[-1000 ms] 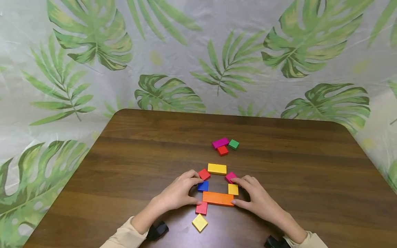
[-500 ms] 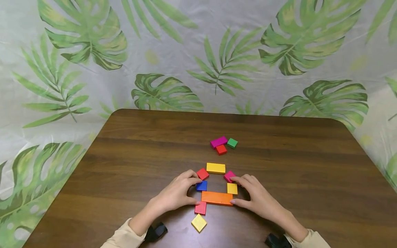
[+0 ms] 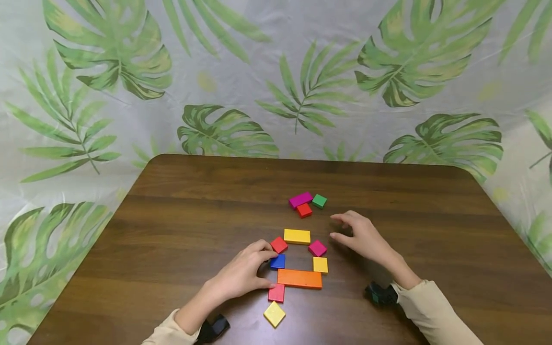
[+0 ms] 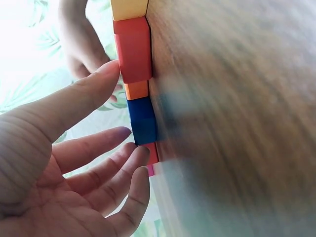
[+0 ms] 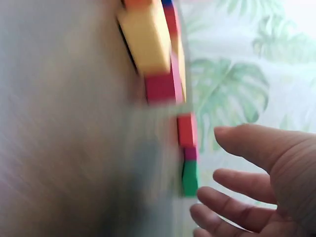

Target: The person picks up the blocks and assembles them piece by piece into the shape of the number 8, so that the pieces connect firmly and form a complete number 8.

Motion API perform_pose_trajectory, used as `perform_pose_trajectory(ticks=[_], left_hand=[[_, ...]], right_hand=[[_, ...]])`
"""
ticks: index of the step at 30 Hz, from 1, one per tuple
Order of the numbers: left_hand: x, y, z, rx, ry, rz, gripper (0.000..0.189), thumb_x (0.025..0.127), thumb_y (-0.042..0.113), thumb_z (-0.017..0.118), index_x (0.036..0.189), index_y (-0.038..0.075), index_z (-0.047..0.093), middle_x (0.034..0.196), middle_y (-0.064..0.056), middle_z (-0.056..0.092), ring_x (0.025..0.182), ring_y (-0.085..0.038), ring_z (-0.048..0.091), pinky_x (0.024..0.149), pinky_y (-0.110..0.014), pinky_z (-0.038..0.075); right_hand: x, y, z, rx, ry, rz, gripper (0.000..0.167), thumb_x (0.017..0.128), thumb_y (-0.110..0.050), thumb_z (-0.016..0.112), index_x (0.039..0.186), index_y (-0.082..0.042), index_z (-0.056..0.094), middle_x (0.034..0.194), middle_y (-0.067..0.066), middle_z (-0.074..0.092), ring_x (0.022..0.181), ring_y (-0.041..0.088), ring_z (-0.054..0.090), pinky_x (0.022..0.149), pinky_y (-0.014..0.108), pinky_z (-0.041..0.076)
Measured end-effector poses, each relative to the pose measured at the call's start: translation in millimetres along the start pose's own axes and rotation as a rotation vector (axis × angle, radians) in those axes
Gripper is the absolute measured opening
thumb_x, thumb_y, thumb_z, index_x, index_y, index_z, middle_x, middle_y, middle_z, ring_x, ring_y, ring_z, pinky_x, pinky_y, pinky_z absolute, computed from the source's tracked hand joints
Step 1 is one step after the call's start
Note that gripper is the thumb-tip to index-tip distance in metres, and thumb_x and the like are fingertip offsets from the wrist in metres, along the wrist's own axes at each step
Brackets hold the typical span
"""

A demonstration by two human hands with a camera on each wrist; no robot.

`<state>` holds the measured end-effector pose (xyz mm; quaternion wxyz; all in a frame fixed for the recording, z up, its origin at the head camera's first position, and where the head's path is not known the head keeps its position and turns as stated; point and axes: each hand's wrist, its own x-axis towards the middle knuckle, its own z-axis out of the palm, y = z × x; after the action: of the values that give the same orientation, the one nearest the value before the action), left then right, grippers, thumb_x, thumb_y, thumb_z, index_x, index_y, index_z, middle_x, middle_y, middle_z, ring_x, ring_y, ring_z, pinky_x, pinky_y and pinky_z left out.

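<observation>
My left hand (image 3: pixel 241 268) rests at the left side of a block outline. Its thumb touches a pinkish-red block (image 3: pixel 276 293), and its index fingertip is at a blue block (image 3: pixel 278 261); the other fingers are loosely bent. A red block (image 3: pixel 279 245) lies just beyond. An orange bar (image 3: pixel 299 279) spans the outline, with a yellow block (image 3: pixel 320 265) and a pink block (image 3: pixel 317 248) on its right and a long yellow block (image 3: pixel 297 236) at the far side. My right hand (image 3: pixel 364 237) hovers right of these, fingers apart, holding nothing.
Farther back lie a magenta block (image 3: pixel 300 200), a small red block (image 3: pixel 304 210) and a green block (image 3: pixel 319 201). A pale yellow block (image 3: pixel 274 314) lies nearest me, turned like a diamond. Behind the wooden table (image 3: pixel 194 191) hangs a leaf-print cloth (image 3: pixel 241 72).
My right hand has left the pink block and the orange bar and moved away, toward the far blocks. My left hand keeps its place beside the blue and pinkish-red blocks. The blocks look unmoved.
</observation>
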<state>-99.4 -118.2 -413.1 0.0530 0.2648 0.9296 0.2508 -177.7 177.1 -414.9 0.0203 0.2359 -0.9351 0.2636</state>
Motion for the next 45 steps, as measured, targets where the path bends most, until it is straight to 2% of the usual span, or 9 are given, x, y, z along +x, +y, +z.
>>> perform_pose_trajectory(ticks=[4, 9, 14, 19, 22, 25, 30, 38, 45], left_hand=[[-0.8, 0.3, -0.5, -0.001, 0.003, 0.003, 0.053, 0.074, 0.029, 0.079, 0.117, 0.004, 0.064, 0.111, 0.0, 0.056, 0.102, -0.012, 0.053, 0.093, -0.031, 0.047], [-2.7, 1.3, 0.9, 0.001, -0.001, 0.004, 0.053, 0.073, 0.029, 0.079, 0.117, 0.003, 0.064, 0.11, 0.0, 0.056, 0.101, -0.011, 0.053, 0.092, -0.031, 0.047], [-1.4, 1.7, -0.1, 0.005, 0.001, 0.004, 0.054, 0.073, 0.03, 0.079, 0.118, 0.004, 0.063, 0.111, 0.0, 0.056, 0.101, -0.012, 0.053, 0.093, -0.031, 0.047], [-1.8, 2.0, -1.0, 0.009, -0.015, -0.012, 0.055, 0.074, 0.032, 0.078, 0.12, 0.006, 0.063, 0.114, 0.002, 0.055, 0.104, -0.012, 0.053, 0.095, -0.032, 0.047], [-1.8, 2.1, -0.9, 0.008, -0.024, -0.023, 0.055, 0.075, 0.033, 0.078, 0.12, 0.006, 0.063, 0.114, 0.002, 0.055, 0.104, -0.011, 0.053, 0.095, -0.031, 0.047], [-1.7, 2.1, -0.7, 0.004, -0.029, -0.03, 0.055, 0.075, 0.033, 0.078, 0.121, 0.007, 0.062, 0.115, 0.003, 0.055, 0.104, -0.011, 0.052, 0.095, -0.03, 0.046], [-2.3, 1.9, -1.0, 0.005, -0.027, -0.029, 0.055, 0.074, 0.032, 0.078, 0.121, 0.007, 0.062, 0.114, 0.003, 0.055, 0.105, -0.011, 0.052, 0.096, -0.031, 0.046], [-5.4, 3.3, 0.0, 0.007, -0.039, -0.041, 0.055, 0.074, 0.033, 0.078, 0.121, 0.008, 0.062, 0.115, 0.004, 0.055, 0.105, -0.011, 0.052, 0.096, -0.032, 0.046], [-2.8, 3.9, -0.2, 0.009, -0.027, -0.039, 0.056, 0.075, 0.033, 0.078, 0.122, 0.007, 0.062, 0.114, 0.003, 0.055, 0.105, -0.011, 0.052, 0.096, -0.033, 0.046]], right_hand=[[29.2, 13, -4, 0.011, 0.015, 0.036, 0.035, 0.084, -0.017, 0.069, 0.114, 0.0, 0.064, 0.097, 0.014, 0.064, 0.084, 0.022, 0.056, 0.072, 0.033, 0.046], [55.5, 20, -4, 0.003, 0.015, 0.038, 0.031, 0.084, -0.015, 0.068, 0.111, 0.0, 0.065, 0.1, 0.016, 0.064, 0.086, 0.025, 0.057, 0.075, 0.038, 0.048], [74.0, 25, -3, 0.0, -0.017, -0.036, 0.032, 0.085, -0.008, 0.066, 0.116, 0.001, 0.062, 0.111, 0.018, 0.062, 0.097, 0.031, 0.058, 0.084, 0.046, 0.049], [86.1, 27, -2, -0.003, -0.089, -0.139, 0.036, 0.088, -0.001, 0.059, 0.123, 0.003, 0.058, 0.127, 0.022, 0.056, 0.117, 0.038, 0.05, 0.098, 0.052, 0.042], [89.1, 27, -1, -0.011, -0.138, -0.182, 0.039, 0.089, 0.0, 0.057, 0.128, 0.004, 0.054, 0.133, 0.022, 0.053, 0.12, 0.039, 0.047, 0.098, 0.053, 0.04], [89.8, 30, 0, -0.016, -0.172, -0.211, 0.04, 0.089, 0.0, 0.056, 0.129, 0.004, 0.053, 0.133, 0.022, 0.053, 0.115, 0.037, 0.049, 0.094, 0.05, 0.042], [87.3, 35, 3, -0.002, -0.192, -0.218, 0.038, 0.089, -0.003, 0.058, 0.127, 0.002, 0.056, 0.129, 0.019, 0.057, 0.111, 0.034, 0.051, 0.092, 0.049, 0.043], [72.0, 47, 2, 0.024, -0.219, -0.217, 0.036, 0.087, -0.011, 0.064, 0.121, -0.001, 0.061, 0.122, 0.016, 0.061, 0.11, 0.033, 0.053, 0.091, 0.049, 0.045], [61.7, 53, -6, 0.007, -0.159, -0.192, 0.033, 0.082, -0.011, 0.069, 0.114, -0.004, 0.067, 0.108, 0.01, 0.066, 0.099, 0.026, 0.06, 0.084, 0.042, 0.05]])
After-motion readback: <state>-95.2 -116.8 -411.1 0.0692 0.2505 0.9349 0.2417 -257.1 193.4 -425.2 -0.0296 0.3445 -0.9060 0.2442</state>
